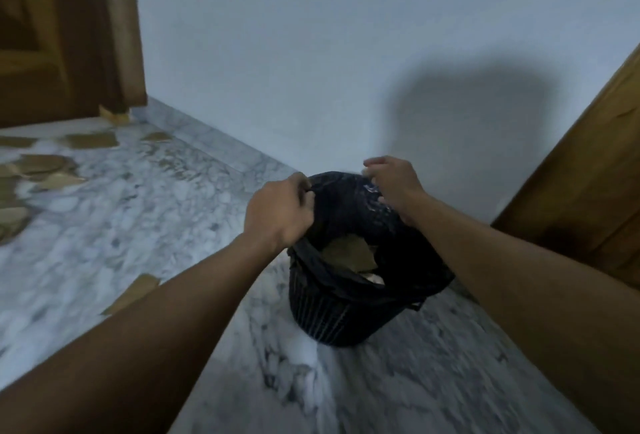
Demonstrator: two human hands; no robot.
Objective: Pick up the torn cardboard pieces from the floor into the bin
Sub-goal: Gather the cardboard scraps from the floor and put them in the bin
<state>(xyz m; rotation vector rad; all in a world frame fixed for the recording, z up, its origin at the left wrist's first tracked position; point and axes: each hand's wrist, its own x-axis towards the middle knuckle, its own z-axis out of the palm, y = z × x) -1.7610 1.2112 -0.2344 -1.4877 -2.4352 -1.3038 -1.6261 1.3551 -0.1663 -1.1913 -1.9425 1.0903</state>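
A black slatted bin [332,322] lined with a black plastic bag [349,212] stands on the marble floor near the wall. My left hand [280,212] grips the bag's left edge. At the bag's far right edge my right hand [394,184] pinches the plastic. Both hands hold the bag's mouth up and apart. Inside lies a brown cardboard piece [349,253] on some pale paper. Several torn cardboard pieces [45,165] lie scattered on the floor at the far left, and one more piece [135,293] lies beside my left forearm.
A wooden door and frame [69,31] stand at the back left, with a cardboard scrap [114,115] at their foot. Another wooden panel [595,177] rises at the right, close to the bin. A white wall [311,52] runs behind.
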